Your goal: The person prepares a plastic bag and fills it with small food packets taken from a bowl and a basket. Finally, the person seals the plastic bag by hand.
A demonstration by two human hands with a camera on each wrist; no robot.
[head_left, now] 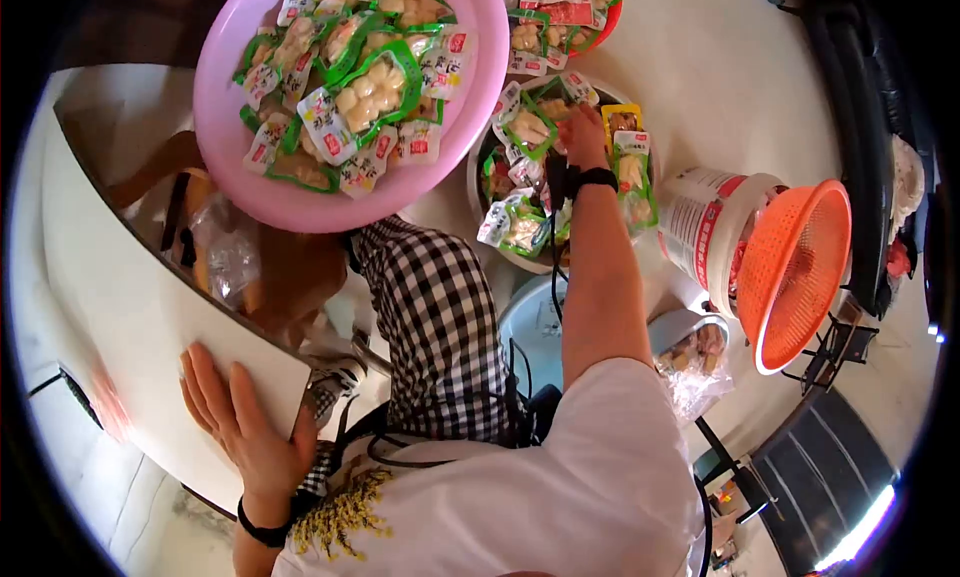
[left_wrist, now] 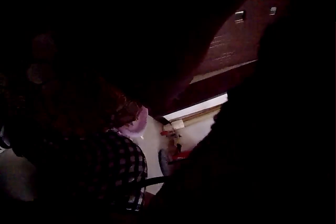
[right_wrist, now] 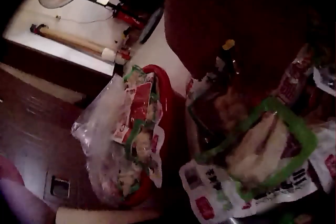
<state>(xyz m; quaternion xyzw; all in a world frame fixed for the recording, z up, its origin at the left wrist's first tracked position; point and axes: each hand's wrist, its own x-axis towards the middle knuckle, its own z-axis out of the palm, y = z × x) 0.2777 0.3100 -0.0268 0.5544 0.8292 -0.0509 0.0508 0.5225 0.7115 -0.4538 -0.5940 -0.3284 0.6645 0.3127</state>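
Observation:
My left hand (head_left: 235, 432) lies flat with its fingers spread on the corner of a white tabletop (head_left: 120, 307); the left wrist view is mostly dark. My right hand (head_left: 585, 135) reaches into a round metal basin (head_left: 477, 189) filled with vacuum-sealed food packets, its fingertips down among them. Close by the right fingers is a green-edged packet (head_left: 530, 127) with pale pieces inside. In the right wrist view, a similar packet (right_wrist: 257, 155) lies in front, while the hand is a dark shape. I cannot tell whether the right fingers grip a packet.
A large pink basin (head_left: 222, 167) heaped with green-edged packets (head_left: 375, 95) stands at the upper left. Beyond the metal basin is a red container (right_wrist: 167, 87) of packets. At right are a white bucket (head_left: 695, 227), an orange colander (head_left: 790, 277) and a bagged food bowl (head_left: 695, 362).

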